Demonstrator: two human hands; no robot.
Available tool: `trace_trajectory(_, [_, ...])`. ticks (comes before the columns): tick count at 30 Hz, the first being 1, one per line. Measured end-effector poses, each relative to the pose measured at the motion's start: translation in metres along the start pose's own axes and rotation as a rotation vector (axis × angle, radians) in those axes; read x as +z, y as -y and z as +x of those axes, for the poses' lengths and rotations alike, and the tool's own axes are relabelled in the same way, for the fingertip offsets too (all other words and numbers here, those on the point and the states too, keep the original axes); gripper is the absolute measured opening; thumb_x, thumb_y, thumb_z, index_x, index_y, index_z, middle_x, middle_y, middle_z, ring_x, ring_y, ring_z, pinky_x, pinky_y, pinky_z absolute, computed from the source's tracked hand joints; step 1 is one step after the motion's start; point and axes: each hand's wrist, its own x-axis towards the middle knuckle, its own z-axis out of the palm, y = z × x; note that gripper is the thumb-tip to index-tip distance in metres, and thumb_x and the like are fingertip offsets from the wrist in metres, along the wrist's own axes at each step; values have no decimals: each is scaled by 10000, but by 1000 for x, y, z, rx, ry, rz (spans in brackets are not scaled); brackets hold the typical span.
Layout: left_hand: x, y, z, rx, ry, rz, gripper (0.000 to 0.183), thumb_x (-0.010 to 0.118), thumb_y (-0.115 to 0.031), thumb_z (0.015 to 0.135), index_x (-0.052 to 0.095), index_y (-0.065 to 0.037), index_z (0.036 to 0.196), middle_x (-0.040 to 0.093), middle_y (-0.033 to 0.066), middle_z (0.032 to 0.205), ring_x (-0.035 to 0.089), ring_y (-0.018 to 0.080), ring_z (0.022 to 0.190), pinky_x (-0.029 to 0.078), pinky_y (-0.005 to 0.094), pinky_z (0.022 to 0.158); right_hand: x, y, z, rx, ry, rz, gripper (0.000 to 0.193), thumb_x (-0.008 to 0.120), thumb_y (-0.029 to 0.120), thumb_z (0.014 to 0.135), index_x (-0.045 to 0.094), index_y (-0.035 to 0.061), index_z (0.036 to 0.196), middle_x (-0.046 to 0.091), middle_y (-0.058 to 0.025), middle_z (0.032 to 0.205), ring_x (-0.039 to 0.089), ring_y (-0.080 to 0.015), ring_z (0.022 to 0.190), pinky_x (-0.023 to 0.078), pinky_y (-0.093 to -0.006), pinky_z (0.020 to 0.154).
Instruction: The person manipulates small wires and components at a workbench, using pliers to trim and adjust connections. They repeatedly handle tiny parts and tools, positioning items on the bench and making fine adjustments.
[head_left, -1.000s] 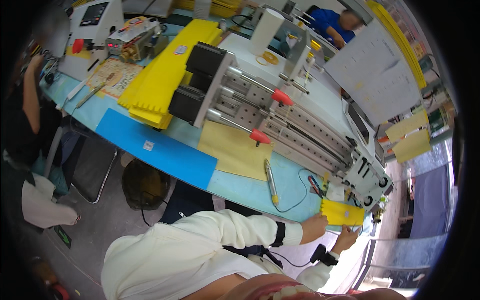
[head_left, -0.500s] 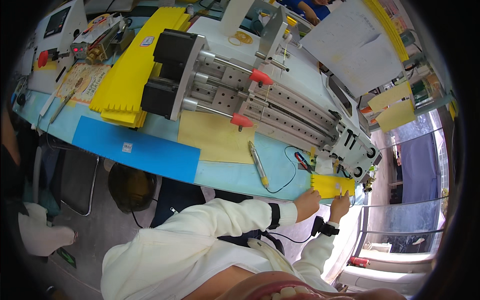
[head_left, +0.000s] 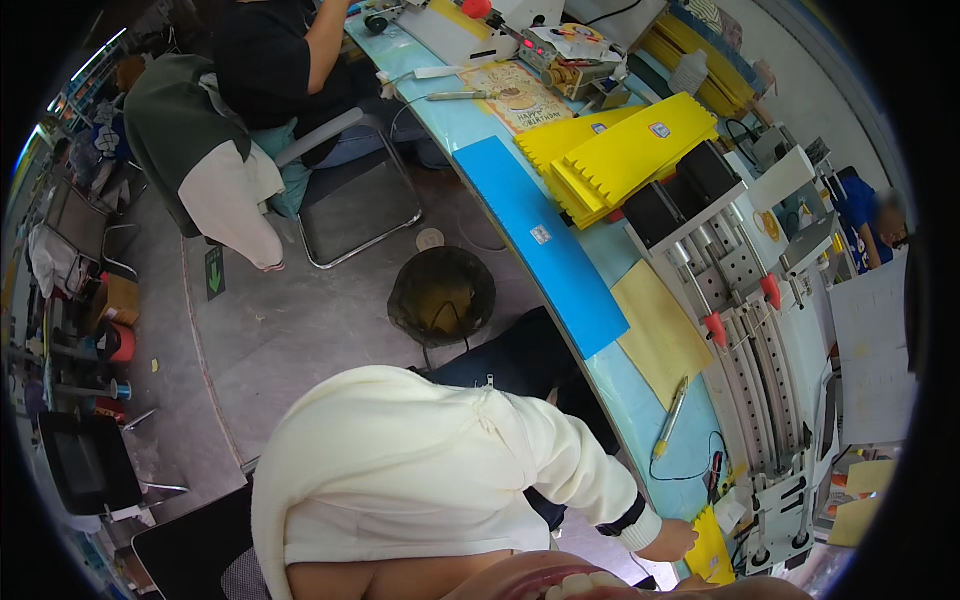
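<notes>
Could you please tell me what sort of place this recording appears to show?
Probably a small factory or assembly workshop: a long blue workbench carries a metal rail machine and stacked yellow toothed sheets, and another person works seated further along.

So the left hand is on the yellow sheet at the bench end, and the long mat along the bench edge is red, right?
Not quite: in the head view the long mat along the bench edge is blue, not red. The left hand does rest on the yellow sheet at the bench end.

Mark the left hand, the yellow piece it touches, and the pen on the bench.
left hand (head_left: 668,541), head view, back of the hand
yellow piece (head_left: 712,548), head view, its flat middle
pen (head_left: 671,414), head view, mid-barrel
</notes>
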Motion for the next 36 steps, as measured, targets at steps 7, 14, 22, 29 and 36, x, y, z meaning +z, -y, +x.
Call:
trace_trajectory(7, [-15,1,3,6,48,23,209,632,-181,792,755,-17,835,689,131,898,632,313,907,501,387,826,-20,25,-4,97,88,334,577,720,92,857,503,-22,1379,668,-98,935,542,-196,746,393,-305,628])
trace_trajectory(14, [-82,-9,-4,-492,-232,-1356,341,817,-249,792,691,61,854,725,165,801,715,188,796,557,327,675,-66,29,-11,255,136,603,564,716,82,869,491,-22,1376,654,-55,909,494,-129,701,343,-260,591])
trace_trajectory(22, [-156,14,-39,-504,-380,-1452,144,738,-49,846,715,72,921,735,102,821,702,126,775,565,258,709,-75,84,-22,284,261,851,550,711,70,882,479,-21,1372,637,-7,880,438,-54,651,285,-208,549])
trace_trajectory(29, [-184,22,-58,-466,-763,-1214,115,692,-9,897,719,60,985,743,105,843,712,133,734,559,243,655,-44,136,0,376,319,896,538,706,60,893,467,-21,1369,623,36,855,390,12,606,235,-163,512])
trace_trajectory(36, [-222,43,-76,-501,-635,-1634,125,690,-25,936,697,57,1030,721,119,878,674,137,706,560,257,674,-42,129,59,352,327,719,481,739,97,882,559,25,1323,594,74,863,352,27,558,204,-174,481])
